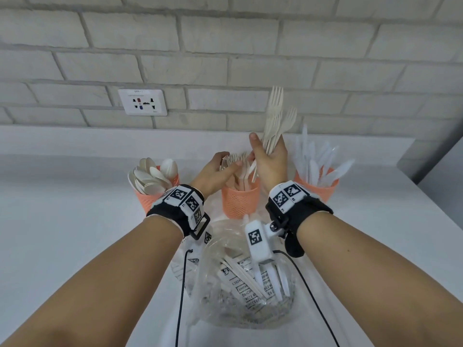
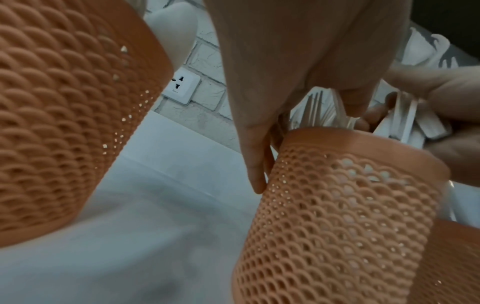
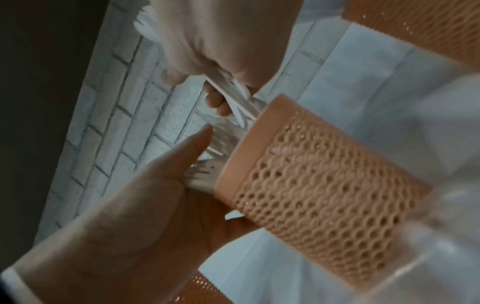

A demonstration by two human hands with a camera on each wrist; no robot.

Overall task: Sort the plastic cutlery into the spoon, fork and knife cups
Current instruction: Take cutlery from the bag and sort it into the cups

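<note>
Three orange mesh cups stand in a row by the wall: the spoon cup (image 1: 150, 196) on the left, the fork cup (image 1: 240, 202) in the middle, the knife cup (image 1: 319, 187) on the right. My right hand (image 1: 266, 154) grips a bundle of beige forks (image 1: 275, 116) upright, handle ends just above the fork cup. My left hand (image 1: 220, 171) lies with straight fingers against the fork heads standing in that cup. In the left wrist view its fingers (image 2: 257, 156) run down beside the cup's rim (image 2: 358, 142). The right wrist view shows the fork handles (image 3: 233, 90) in my fist.
A clear plastic bag (image 1: 225, 304) holding more loose cutlery lies on the white counter (image 1: 75, 234) between my forearms, close in front of the cups. The brick wall with a socket plate (image 1: 142, 102) rises right behind them. The counter ends at the right.
</note>
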